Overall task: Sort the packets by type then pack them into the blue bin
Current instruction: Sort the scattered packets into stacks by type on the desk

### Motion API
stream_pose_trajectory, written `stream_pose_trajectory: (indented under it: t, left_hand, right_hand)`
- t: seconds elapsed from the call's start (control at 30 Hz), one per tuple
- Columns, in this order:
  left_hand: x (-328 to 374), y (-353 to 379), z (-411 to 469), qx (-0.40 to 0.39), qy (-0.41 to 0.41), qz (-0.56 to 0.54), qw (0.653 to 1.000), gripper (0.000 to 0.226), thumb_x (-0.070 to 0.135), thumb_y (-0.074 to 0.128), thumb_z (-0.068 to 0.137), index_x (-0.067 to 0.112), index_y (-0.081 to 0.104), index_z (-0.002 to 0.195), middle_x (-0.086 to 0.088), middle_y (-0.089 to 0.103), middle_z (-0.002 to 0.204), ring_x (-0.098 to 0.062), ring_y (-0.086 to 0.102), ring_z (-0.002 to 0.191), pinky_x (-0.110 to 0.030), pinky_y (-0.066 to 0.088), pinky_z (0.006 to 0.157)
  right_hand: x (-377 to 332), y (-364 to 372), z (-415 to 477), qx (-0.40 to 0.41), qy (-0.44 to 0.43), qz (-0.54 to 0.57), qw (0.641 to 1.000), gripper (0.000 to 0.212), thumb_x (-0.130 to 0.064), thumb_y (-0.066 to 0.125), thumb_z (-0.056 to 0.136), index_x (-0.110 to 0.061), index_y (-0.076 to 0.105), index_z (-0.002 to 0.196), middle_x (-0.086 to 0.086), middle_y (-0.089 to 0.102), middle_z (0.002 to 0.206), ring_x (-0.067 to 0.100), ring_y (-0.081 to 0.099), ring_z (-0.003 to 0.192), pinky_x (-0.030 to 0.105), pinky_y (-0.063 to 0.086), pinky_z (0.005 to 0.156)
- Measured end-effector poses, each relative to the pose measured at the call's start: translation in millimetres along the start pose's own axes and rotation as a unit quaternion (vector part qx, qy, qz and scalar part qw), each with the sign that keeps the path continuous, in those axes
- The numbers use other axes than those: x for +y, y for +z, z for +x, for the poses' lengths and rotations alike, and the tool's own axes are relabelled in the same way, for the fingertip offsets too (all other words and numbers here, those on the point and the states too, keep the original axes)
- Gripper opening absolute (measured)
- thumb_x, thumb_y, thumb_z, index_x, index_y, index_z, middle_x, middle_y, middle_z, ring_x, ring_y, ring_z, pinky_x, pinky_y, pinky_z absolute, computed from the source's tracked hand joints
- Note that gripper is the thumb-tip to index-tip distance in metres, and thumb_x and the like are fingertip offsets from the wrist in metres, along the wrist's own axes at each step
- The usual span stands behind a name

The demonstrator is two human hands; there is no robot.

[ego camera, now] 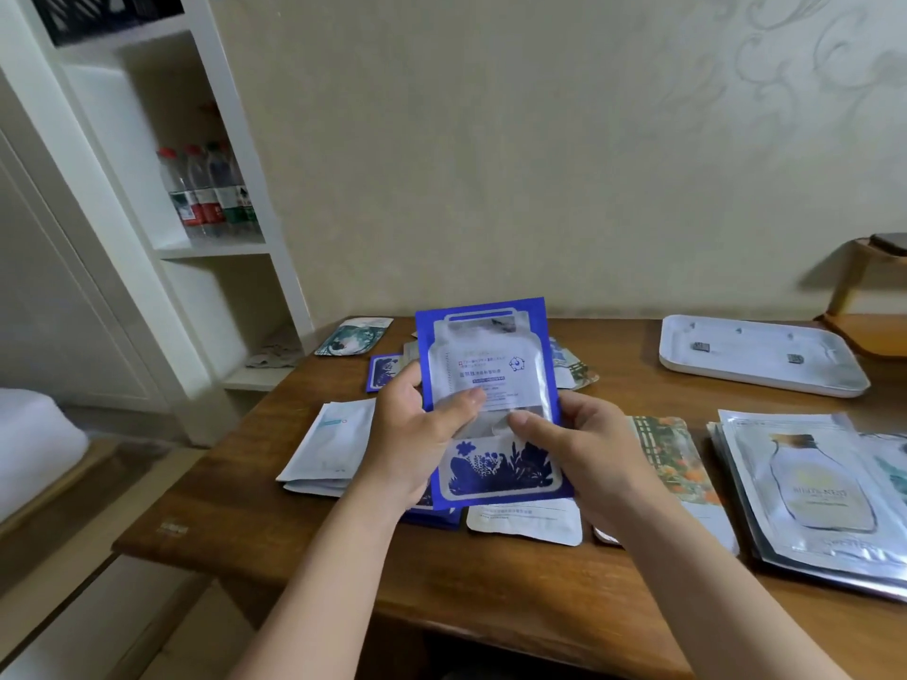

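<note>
The wooden table (491, 576) fills most of what's in front of me, with a white shelf unit (235, 154) standing at its far left corner. A white tray (756, 380) sits at the far right of the table, and nearer on that side lies a stack of silver packets (810, 488) printed with a bottle. A few white packets (333, 449) are piled on the left side. Over the middle, the person holds a blue packet (491, 365) upright above the table. The left hand (417, 444) grips its left edge and the right hand (589, 454) its right edge, both thumbs pressed on the front and the fingers curled behind. Another blue packet (385, 373) lies flat just behind the left hand. Water bottles (206, 188) stand on a shelf.
</note>
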State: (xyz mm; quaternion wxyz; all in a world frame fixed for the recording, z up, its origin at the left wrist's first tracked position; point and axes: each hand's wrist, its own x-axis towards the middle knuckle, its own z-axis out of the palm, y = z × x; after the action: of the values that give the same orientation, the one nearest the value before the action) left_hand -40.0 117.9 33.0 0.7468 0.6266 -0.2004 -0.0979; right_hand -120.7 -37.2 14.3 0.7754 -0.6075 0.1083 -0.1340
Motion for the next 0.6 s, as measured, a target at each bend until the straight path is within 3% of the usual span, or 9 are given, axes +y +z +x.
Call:
stream_pose_trajectory:
  t: [0.13,0.27,0.43,0.5,0.6]
  left_hand:
    - [-5.0,-5.8,-1.3,0.008,-0.016,0.035,0.999,0.037,0.014,0.08,0.086,0.015,0.063,0.119,-0.003,0.078,0.108,-0.022,0.077,0.096,-0.038,0.064,0.071]
    - [-8.7,-14.8,-0.7,0.001,-0.015,0.074,0.997,0.041,0.011,0.081,0.085,0.018,0.064,0.121,-0.001,0.078,0.109,-0.021,0.076,0.1,-0.042,0.064,0.077]
    - [-8.8,-24.4,1.8,0.004,-0.021,0.065,0.998,0.038,0.007,0.079,0.087,0.016,0.064,0.121,-0.003,0.079,0.108,-0.022,0.077,0.098,-0.04,0.064,0.074]
    - [-9.5,-30.9,5.7,0.037,-0.027,0.091,0.995,0.035,0.013,0.077,0.09,0.019,0.062,0.121,-0.002,0.078,0.103,-0.02,0.077,0.094,-0.044,0.064,0.077]
    - [-12.3,-52.3,14.3,0.121,-0.014,0.137,0.983,0.021,0.014,0.07,0.096,0.022,0.063,0.114,-0.002,0.076,0.099,-0.015,0.077,0.087,-0.037,0.065,0.075]
  right_hand:
    - [9.5,8.2,2.4,0.024,-0.015,0.01,1.0,0.019,-0.007,0.074,0.088,-0.003,0.073,0.107,0.02,0.077,0.097,0.042,0.074,0.09,0.064,0.057,0.086]
    - [16.1,14.3,4.6,0.036,-0.012,0.013,0.999,0.017,-0.004,0.073,0.089,-0.002,0.073,0.106,0.021,0.077,0.096,0.043,0.074,0.089,0.065,0.057,0.085]
    - [20.1,22.5,8.3,0.038,-0.004,0.02,0.999,0.019,-0.003,0.073,0.089,-0.002,0.073,0.108,0.02,0.077,0.097,0.042,0.075,0.089,0.064,0.058,0.083]
    - [22.2,24.9,11.7,0.052,0.003,0.026,0.998,0.02,-0.004,0.073,0.09,-0.004,0.072,0.11,0.018,0.078,0.097,0.039,0.076,0.087,0.061,0.059,0.082]
    - [27.9,25.8,21.8,0.076,0.036,0.043,0.996,0.023,-0.005,0.073,0.09,-0.008,0.069,0.113,0.015,0.078,0.097,0.036,0.077,0.084,0.056,0.061,0.077]
